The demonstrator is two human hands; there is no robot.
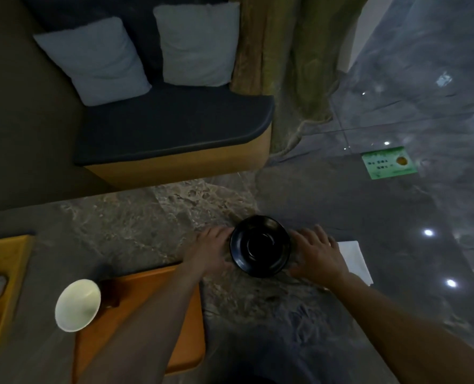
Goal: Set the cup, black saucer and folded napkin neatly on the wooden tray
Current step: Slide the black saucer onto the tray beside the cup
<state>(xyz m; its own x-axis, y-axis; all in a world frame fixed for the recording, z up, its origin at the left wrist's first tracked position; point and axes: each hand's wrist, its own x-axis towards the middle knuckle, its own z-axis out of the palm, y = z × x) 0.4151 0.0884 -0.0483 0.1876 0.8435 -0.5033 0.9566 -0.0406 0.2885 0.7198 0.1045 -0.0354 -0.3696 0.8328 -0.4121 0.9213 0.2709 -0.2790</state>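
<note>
A black saucer (260, 246) sits over the stone table between my hands. My left hand (207, 252) holds its left rim and my right hand (317, 254) holds its right rim. A white folded napkin (355, 260) lies on the table just right of my right hand, partly hidden under it. The wooden tray (147, 309) lies nearer me on the left, with my left forearm across it. A white cup (78, 304) rests at the tray's far left corner, tilted so its inside faces me.
A yellow tray (6, 273) with a metal object and greenery stands at the left table edge. Beyond the table is a dark bench (175, 128) with two pale cushions. The glossy floor lies past the table's right edge.
</note>
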